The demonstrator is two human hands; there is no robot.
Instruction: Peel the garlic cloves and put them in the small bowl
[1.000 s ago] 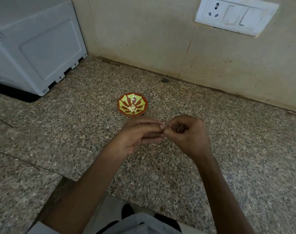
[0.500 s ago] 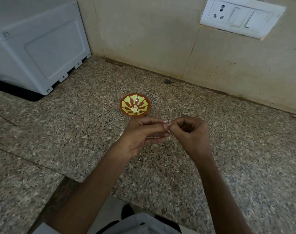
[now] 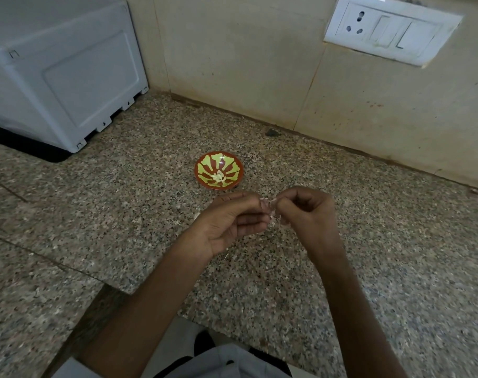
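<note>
Peeling under way. Several pale peeled cloves (image 3: pixel 218 177) are already lying in the bowl (image 3: pixel 218 170), which is standing on the table (image 3: pixel 123 227). One more clove (image 3: pixel 272 211) is being worked just in front of the bowl, above the table. The left hand (image 3: pixel 227 225) is pinching it between thumb and nearly straight fingers (image 3: pixel 248 207), while the right hand (image 3: pixel 308 211), fingers curled, is pinching the same clove at its papery skin. How much skin is remaining cannot be told, nor whether more unpeeled cloves are waiting out of view. Against half a second ago, both hands are staying before the bowl with grips unchanged, and the bowl's contents are looking the same.
</note>
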